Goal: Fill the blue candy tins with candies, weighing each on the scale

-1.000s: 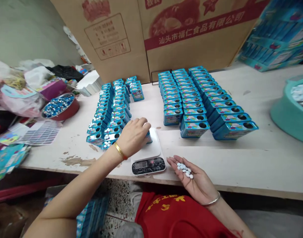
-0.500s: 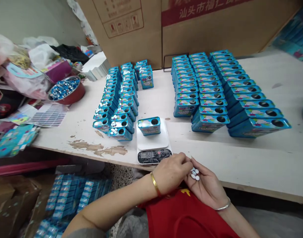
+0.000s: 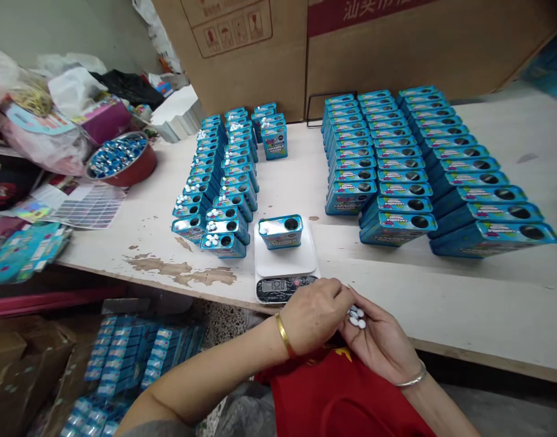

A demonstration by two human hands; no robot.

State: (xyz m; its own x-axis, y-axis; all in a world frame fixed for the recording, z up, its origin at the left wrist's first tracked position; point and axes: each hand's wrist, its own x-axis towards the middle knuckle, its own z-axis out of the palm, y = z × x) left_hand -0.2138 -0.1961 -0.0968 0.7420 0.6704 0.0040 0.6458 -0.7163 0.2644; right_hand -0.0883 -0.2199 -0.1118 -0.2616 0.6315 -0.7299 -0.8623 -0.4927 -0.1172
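Observation:
My left hand (image 3: 313,315), with a gold bangle at the wrist, is bunched at the fingertips against my right palm. My right hand (image 3: 381,343) cups a few white mints (image 3: 356,318) just beyond those fingertips. A blue tin (image 3: 280,232) with a round opening stands on a white kitchen scale (image 3: 285,258), close beyond my hands. The scale's display (image 3: 273,285) reads about 152. Left of the scale, blue tins (image 3: 224,246) lie in rows, some with white mints piled at their openings. Whether my left fingers pinch a mint is hidden.
Several rows of blue tins (image 3: 396,176) fill the scuffed white table (image 3: 442,303) to the right. Cardboard cartons (image 3: 396,48) stand behind it. On the left are plastic bags, a red bowl (image 3: 144,169) of blue-wrapped sweets and a label sheet (image 3: 89,206). More tins (image 3: 123,358) lie below the table edge.
My left hand has left the scale and moved to my right palm. A tin now stands uncovered on the scale. Fewer mints lie in my right palm, and the view has shifted.

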